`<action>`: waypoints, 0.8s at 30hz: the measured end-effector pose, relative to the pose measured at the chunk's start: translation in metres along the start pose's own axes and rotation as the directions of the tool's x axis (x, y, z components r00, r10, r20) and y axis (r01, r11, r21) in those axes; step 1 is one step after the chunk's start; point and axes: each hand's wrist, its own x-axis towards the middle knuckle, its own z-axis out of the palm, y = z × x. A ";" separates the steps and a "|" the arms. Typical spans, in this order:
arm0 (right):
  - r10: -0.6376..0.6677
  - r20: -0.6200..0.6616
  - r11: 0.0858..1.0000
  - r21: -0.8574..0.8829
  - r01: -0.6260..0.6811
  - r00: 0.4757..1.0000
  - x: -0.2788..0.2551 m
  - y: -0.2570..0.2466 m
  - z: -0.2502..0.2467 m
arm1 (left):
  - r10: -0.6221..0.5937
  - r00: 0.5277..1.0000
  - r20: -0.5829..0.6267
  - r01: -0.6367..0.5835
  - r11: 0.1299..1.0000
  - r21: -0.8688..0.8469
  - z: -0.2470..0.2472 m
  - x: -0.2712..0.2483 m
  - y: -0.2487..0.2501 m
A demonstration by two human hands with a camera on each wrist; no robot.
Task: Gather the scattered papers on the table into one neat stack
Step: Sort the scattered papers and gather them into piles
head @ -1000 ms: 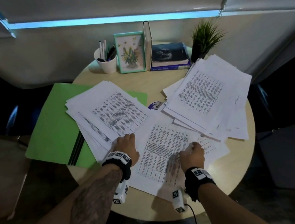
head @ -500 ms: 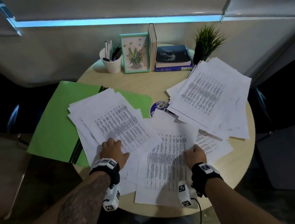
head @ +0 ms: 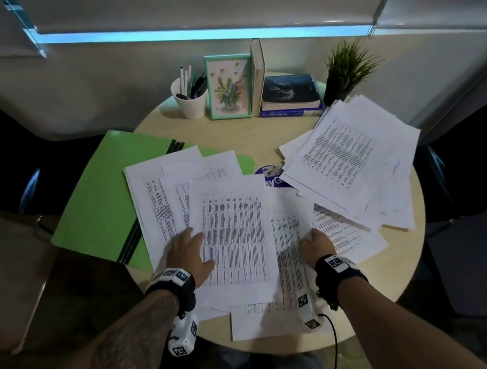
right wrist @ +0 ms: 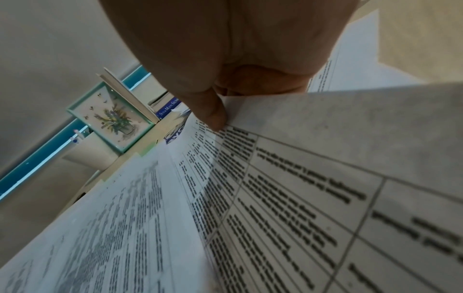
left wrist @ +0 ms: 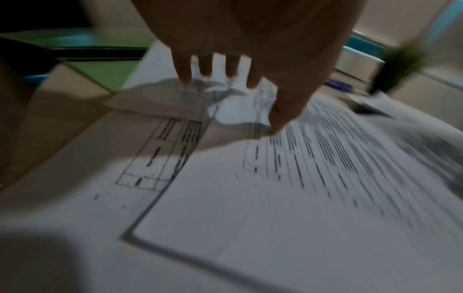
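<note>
Both my hands were on the scattered papers on the round surface [head: 404, 268]

My left hand [head: 190, 256] lay flat with fingers [left wrist: 184, 69] spread and straight, pressing the top printed sheet [head: 233, 232] of the near pile; my right hand [head: 316, 244] had its thumb [right wrist: 213, 115] and curled fingers pinching the edge of the sheet beside it [head: 287, 240]. More papers fanned left over the green folder [head: 99, 211], and a second loose pile [head: 348, 160] sat far right near the plant [head: 345, 70]. Pen cup [head: 191, 104], framed picture [head: 230, 86] and books [head: 289, 93] stood at the back edge
</note>
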 end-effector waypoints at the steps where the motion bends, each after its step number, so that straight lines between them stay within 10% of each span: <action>1: 0.000 0.008 1.000 -0.002 0.000 1.000 0.000 -0.001 -0.001 | -0.071 0.996 -0.053 0.070 0.997 -0.015 -0.002 0.001 -0.003; 5: 0.009 0.010 0.999 0.038 -0.009 1.000 -0.002 -0.002 0.000 | -0.343 0.939 0.036 0.345 0.935 -0.083 -0.010 0.010 -0.012; 12: -0.016 0.111 0.997 0.077 0.007 0.994 -0.010 -0.018 0.018 | -0.054 0.999 -0.004 0.053 0.992 -0.111 0.000 0.003 0.012; 15: -0.024 0.111 0.995 0.098 0.013 0.994 -0.013 -0.021 0.022 | -0.148 0.988 -0.052 0.134 0.968 -0.211 -0.001 0.002 0.016; 24: -0.114 0.174 0.985 0.145 0.089 0.978 -0.022 -0.031 0.035 | -0.451 0.886 0.104 0.385 0.594 -0.706 -0.011 0.038 0.012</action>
